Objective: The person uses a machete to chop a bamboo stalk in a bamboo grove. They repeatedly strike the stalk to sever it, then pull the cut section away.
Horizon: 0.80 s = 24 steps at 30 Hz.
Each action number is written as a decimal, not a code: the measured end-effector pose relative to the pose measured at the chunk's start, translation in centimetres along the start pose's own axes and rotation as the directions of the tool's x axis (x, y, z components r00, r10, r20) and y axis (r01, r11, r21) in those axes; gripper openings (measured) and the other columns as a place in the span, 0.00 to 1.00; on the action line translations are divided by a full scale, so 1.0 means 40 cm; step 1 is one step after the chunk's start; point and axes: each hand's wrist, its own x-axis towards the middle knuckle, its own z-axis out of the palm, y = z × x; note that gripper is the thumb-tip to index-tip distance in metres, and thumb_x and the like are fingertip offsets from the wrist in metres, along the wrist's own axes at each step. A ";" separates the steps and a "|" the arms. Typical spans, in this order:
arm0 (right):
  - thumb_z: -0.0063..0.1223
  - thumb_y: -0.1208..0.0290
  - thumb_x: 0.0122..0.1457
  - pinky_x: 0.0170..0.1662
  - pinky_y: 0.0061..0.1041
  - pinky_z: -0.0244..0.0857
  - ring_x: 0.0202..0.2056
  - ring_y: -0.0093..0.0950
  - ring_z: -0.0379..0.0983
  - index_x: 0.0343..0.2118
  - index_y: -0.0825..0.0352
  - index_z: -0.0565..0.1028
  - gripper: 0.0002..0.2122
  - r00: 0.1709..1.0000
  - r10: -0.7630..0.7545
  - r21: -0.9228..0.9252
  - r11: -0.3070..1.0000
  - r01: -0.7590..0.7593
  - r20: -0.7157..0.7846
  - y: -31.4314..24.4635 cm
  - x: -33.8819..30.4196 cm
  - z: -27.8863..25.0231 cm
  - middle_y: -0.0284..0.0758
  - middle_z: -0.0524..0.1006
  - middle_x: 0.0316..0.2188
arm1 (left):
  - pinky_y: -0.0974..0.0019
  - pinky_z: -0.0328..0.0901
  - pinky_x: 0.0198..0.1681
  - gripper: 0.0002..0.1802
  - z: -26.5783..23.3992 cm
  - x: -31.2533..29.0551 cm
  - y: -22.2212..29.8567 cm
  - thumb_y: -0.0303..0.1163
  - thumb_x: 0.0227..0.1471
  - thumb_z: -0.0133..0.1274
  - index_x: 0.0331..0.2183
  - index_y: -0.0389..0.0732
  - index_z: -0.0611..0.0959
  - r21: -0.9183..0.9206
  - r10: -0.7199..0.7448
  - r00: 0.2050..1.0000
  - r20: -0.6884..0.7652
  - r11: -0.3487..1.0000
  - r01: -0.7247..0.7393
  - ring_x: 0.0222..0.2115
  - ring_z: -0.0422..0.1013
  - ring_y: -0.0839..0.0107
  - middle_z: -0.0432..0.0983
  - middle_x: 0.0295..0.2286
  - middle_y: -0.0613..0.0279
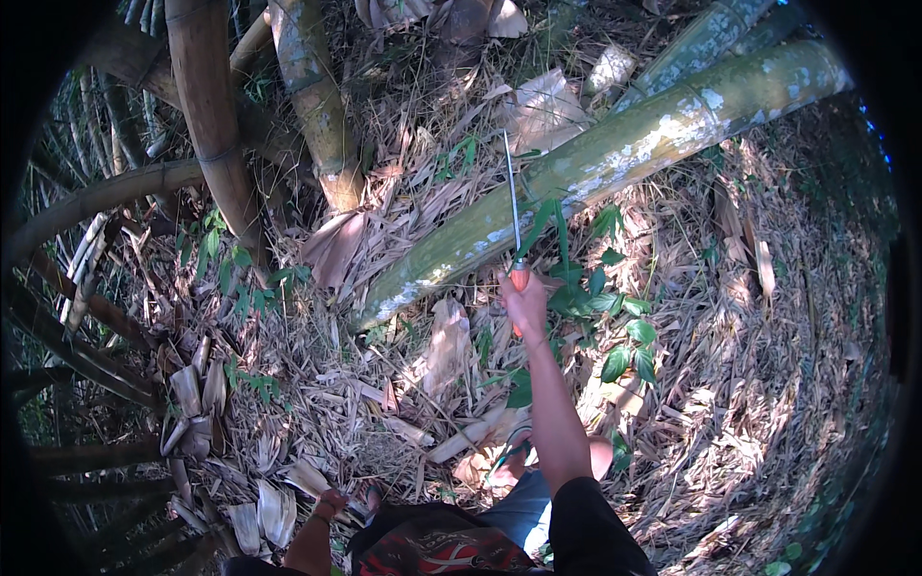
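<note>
Along the left edge, dark bamboo stems (86,461); in the upper left, two thick, paler trunks (206,106). Low, left of bottom centre, the left hand (331,501), near dry husks (277,514); too small to tell whether clenched or loose. At bottom centre, a dark shirt (432,549) with red print. In the middle of the frame, the right hand (525,305), wrapped around the orange handle (520,278) of a long, thin blade (511,192), tip toward the top. Behind the blade, a fallen green log (615,158) with whitish patches, slanting from centre left to upper right; impossible to tell whether touching. Right of the right hand, green leaves (629,350); farther right, dry litter (740,403).
</note>
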 end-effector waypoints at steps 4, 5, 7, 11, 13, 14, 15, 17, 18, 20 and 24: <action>0.61 0.59 0.52 0.35 0.35 0.66 0.27 0.38 0.74 0.29 0.69 0.74 0.16 0.995 0.091 -0.025 0.996 -0.089 0.046 0.026 -0.005 -0.002 0.42 0.76 0.23 | 0.54 0.67 0.49 0.32 0.025 -0.008 0.008 0.60 0.44 0.52 0.37 0.41 0.84 -0.031 -0.112 0.993 -0.034 0.993 0.111 0.43 0.74 0.52 0.79 0.39 0.49; 0.61 0.59 0.52 0.36 0.36 0.66 0.27 0.39 0.74 0.29 0.69 0.74 0.16 0.998 0.051 -0.051 0.997 -0.049 0.038 0.023 -0.006 0.009 0.42 0.76 0.23 | 0.54 0.67 0.49 0.32 0.030 -0.009 0.001 0.61 0.44 0.52 0.37 0.41 0.84 -0.018 -0.115 0.992 -0.055 0.993 0.114 0.43 0.74 0.52 0.79 0.39 0.49; 0.61 0.58 0.52 0.36 0.37 0.66 0.28 0.40 0.75 0.30 0.69 0.75 0.16 1.000 -0.028 -0.107 0.994 0.029 0.013 0.024 -0.001 0.012 0.43 0.77 0.24 | 0.54 0.67 0.49 0.32 0.034 -0.008 -0.004 0.61 0.44 0.52 0.37 0.42 0.84 0.025 -0.095 0.994 -0.055 0.995 0.096 0.43 0.74 0.53 0.79 0.38 0.49; 0.59 0.62 0.54 0.30 0.30 0.63 0.21 0.25 0.67 0.25 0.70 0.73 0.14 0.998 -0.059 -0.144 0.988 0.054 -0.034 0.065 0.006 0.000 0.34 0.72 0.17 | 0.54 0.68 0.47 0.30 0.034 -0.029 0.043 0.61 0.45 0.51 0.33 0.42 0.85 -0.031 -0.127 0.991 -0.029 0.991 0.126 0.42 0.75 0.56 0.80 0.36 0.51; 0.59 0.62 0.54 0.30 0.31 0.63 0.21 0.26 0.68 0.26 0.70 0.73 0.14 0.999 -0.048 -0.109 0.993 0.047 -0.009 0.066 0.010 -0.001 0.35 0.72 0.17 | 0.53 0.69 0.46 0.30 0.037 -0.035 0.040 0.61 0.45 0.52 0.34 0.42 0.86 -0.044 -0.121 0.991 -0.050 0.992 0.118 0.41 0.75 0.55 0.80 0.36 0.51; 0.59 0.60 0.53 0.33 0.34 0.64 0.24 0.32 0.70 0.26 0.70 0.74 0.15 0.999 -0.043 -0.121 0.992 0.042 -0.006 0.069 0.014 -0.005 0.39 0.74 0.20 | 0.53 0.69 0.46 0.30 0.038 -0.035 0.040 0.61 0.45 0.52 0.34 0.42 0.86 -0.040 -0.103 0.993 -0.055 0.994 0.101 0.41 0.75 0.55 0.80 0.36 0.51; 0.59 0.58 0.52 0.35 0.37 0.65 0.27 0.39 0.73 0.27 0.70 0.75 0.16 0.999 -0.041 -0.116 0.992 0.042 0.008 0.057 0.017 0.007 0.43 0.76 0.23 | 0.53 0.69 0.46 0.30 0.041 -0.042 0.018 0.61 0.45 0.52 0.34 0.42 0.86 -0.038 -0.103 0.992 -0.070 0.994 0.100 0.41 0.75 0.55 0.80 0.37 0.51; 0.60 0.56 0.51 0.37 0.39 0.66 0.30 0.45 0.76 0.27 0.70 0.76 0.17 0.999 -0.037 -0.128 0.991 0.039 0.018 0.045 0.017 0.012 0.47 0.77 0.25 | 0.52 0.68 0.46 0.31 0.039 -0.037 0.005 0.61 0.44 0.52 0.34 0.42 0.85 -0.029 -0.095 0.994 -0.048 0.995 0.094 0.41 0.75 0.53 0.80 0.37 0.51; 0.59 0.56 0.51 0.36 0.39 0.66 0.29 0.45 0.76 0.27 0.70 0.76 0.17 0.999 -0.036 -0.145 0.989 0.038 0.016 0.044 0.017 0.005 0.47 0.77 0.24 | 0.53 0.68 0.46 0.30 0.039 -0.035 0.010 0.60 0.46 0.51 0.34 0.42 0.85 -0.037 -0.105 0.994 -0.043 0.994 0.104 0.41 0.75 0.54 0.80 0.37 0.51; 0.59 0.56 0.51 0.36 0.39 0.66 0.28 0.44 0.76 0.27 0.70 0.76 0.17 1.000 -0.027 -0.161 0.987 0.029 0.011 0.041 0.015 -0.010 0.47 0.77 0.22 | 0.55 0.67 0.47 0.30 0.041 -0.028 0.036 0.60 0.48 0.49 0.36 0.42 0.85 -0.054 -0.124 0.992 -0.034 0.991 0.122 0.41 0.75 0.54 0.80 0.37 0.51; 0.59 0.58 0.51 0.34 0.39 0.66 0.26 0.42 0.75 0.25 0.71 0.76 0.17 0.998 0.038 -0.062 0.997 -0.035 0.049 -0.028 -0.011 0.002 0.46 0.76 0.21 | 0.55 0.68 0.46 0.28 0.039 -0.035 0.007 0.58 0.45 0.53 0.33 0.41 0.85 -0.036 -0.108 0.992 -0.068 0.994 0.106 0.40 0.76 0.55 0.80 0.34 0.51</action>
